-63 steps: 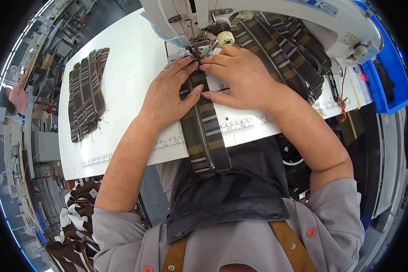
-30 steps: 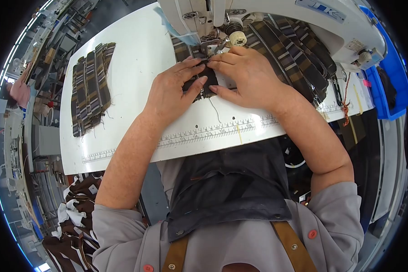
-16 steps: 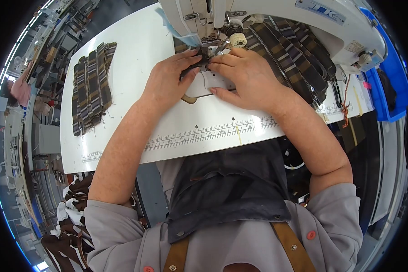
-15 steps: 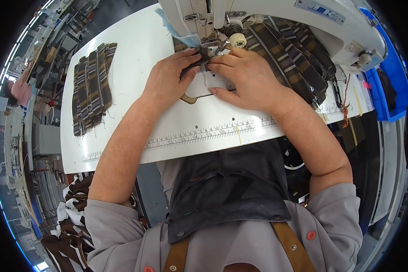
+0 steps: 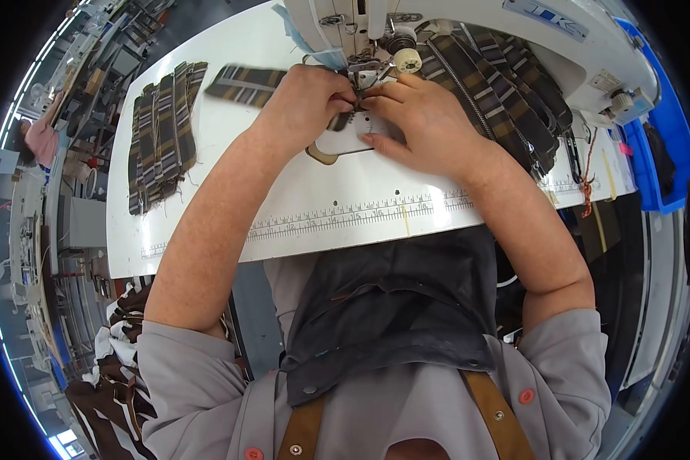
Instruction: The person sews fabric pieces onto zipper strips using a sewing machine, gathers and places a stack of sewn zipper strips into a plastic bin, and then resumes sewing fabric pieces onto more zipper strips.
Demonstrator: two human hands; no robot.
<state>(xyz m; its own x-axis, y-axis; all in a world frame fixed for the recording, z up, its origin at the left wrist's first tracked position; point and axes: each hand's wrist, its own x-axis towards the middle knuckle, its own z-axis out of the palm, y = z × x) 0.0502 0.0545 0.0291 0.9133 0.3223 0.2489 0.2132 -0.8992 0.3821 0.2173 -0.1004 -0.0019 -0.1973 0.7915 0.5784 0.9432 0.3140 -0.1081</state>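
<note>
At the sewing machine's needle area (image 5: 358, 77), my left hand (image 5: 303, 107) is closed with its fingers curled in a pinch on a striped fabric piece (image 5: 245, 84). The piece is dark brown with grey and tan stripes, and its blurred free end sticks out to the left from behind the hand. My right hand (image 5: 429, 123) lies on the machine bed to the right of the needle, thumb spread away from the fingers. Its fingertips reach the fabric by the presser foot. The small part between both hands is mostly hidden by fingers.
A pile of striped pieces (image 5: 162, 138) with loose threads lies on the white table (image 5: 230, 184) at left. More striped pieces with zippers (image 5: 487, 92) lie right of the needle, under the machine arm (image 5: 567, 54). A blue bin (image 5: 663, 165) stands at far right. A ruler strip (image 5: 345, 218) runs along the front edge.
My left hand has moved slightly right and curled its fingers together. The striped piece's end now swings out to the left. My right hand stays almost in place.
</note>
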